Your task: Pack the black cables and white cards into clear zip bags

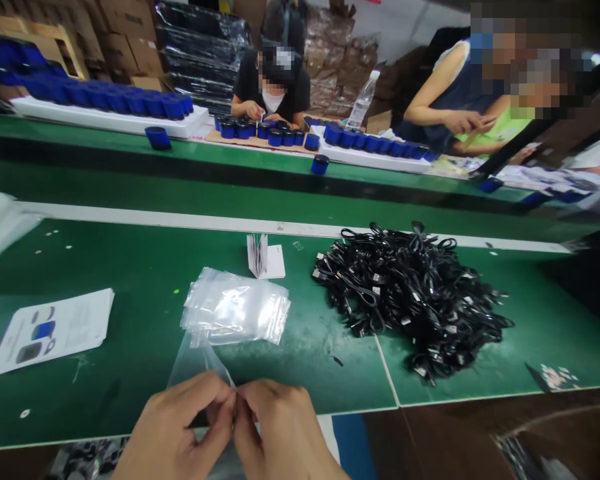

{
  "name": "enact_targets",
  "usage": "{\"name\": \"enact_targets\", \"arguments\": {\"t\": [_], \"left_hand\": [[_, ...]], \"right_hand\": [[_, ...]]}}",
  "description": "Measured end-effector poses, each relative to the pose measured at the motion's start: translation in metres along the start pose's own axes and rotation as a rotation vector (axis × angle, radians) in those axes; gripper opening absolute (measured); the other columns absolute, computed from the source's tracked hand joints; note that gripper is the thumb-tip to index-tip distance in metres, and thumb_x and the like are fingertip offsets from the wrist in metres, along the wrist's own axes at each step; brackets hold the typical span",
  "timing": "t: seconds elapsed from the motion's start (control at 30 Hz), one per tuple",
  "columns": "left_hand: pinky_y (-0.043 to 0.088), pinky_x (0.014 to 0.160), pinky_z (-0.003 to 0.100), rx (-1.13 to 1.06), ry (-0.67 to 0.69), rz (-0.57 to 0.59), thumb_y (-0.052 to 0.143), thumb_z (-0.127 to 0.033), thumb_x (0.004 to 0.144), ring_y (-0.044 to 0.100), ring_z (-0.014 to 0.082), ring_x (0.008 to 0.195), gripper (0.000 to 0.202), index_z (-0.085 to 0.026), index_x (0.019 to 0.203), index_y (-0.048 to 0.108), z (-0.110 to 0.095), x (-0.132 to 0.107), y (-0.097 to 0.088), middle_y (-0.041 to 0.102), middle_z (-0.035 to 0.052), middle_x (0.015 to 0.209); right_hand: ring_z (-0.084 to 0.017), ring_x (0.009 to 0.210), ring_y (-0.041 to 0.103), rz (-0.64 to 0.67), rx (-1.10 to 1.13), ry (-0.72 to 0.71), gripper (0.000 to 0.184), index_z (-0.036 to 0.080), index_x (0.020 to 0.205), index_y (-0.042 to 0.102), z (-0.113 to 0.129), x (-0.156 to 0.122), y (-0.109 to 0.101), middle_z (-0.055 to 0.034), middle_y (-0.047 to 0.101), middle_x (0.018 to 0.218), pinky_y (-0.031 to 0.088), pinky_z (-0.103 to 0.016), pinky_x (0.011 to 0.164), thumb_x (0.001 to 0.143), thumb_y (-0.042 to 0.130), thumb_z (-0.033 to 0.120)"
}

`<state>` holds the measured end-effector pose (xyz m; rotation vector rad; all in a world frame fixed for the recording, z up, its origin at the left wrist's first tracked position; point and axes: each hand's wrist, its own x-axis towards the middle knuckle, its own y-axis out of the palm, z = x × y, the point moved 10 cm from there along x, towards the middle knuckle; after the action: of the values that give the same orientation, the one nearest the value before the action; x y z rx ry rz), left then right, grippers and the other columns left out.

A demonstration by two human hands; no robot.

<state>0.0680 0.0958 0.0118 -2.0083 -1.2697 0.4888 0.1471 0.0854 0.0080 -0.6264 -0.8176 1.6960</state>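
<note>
My left hand [173, 430] and my right hand [285, 433] meet at the near edge of the green table [130, 267]. Both pinch the edge of one clear plastic bag [195, 360], fingertips touching each other. The bag stretches away from my fingers toward a stack of clear zip bags [235, 307] lying just beyond. A big heap of coiled black cables [410, 293] lies to the right of the stack. A small pile of folded white leaflets [265, 257] stands behind the bags.
Printed instruction sheets [55, 330] lie at the left. Beyond a green conveyor [180, 187], two people sit working among rows of blue round speakers [105, 100] on white trays. A water bottle [363, 100] stands between them. Cartons are stacked behind.
</note>
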Motion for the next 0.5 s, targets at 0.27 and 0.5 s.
{"name": "enact_targets", "arguments": {"t": [0.27, 0.5], "left_hand": [[0.041, 0.049, 0.017, 0.052, -0.157, -0.160, 0.041, -0.029, 0.085, 0.050, 0.0094, 0.048, 0.026, -0.023, 0.060, 0.045, 0.012, -0.007, -0.013, 0.050, -0.0077, 0.052], [0.042, 0.047, 0.015, 0.038, -0.128, -0.099, 0.044, -0.028, 0.084, 0.053, 0.0092, 0.045, 0.023, -0.024, 0.062, 0.047, 0.016, 0.002, -0.011, 0.055, -0.0084, 0.052]], "right_hand": [[-0.016, 0.063, 0.062, -0.272, -0.175, 0.111, 0.020, 0.019, 0.077, 0.064, -0.052, 0.007, -0.088, -0.0024, 0.066, 0.071, 0.042, -0.024, 0.057, 0.089, 0.047, 0.018], [-0.038, 0.086, 0.057, -0.346, -0.712, 0.405, 0.014, 0.005, 0.086, 0.066, -0.119, 0.019, -0.157, -0.0230, 0.064, 0.085, 0.046, -0.044, 0.070, 0.076, 0.056, 0.005]]}}
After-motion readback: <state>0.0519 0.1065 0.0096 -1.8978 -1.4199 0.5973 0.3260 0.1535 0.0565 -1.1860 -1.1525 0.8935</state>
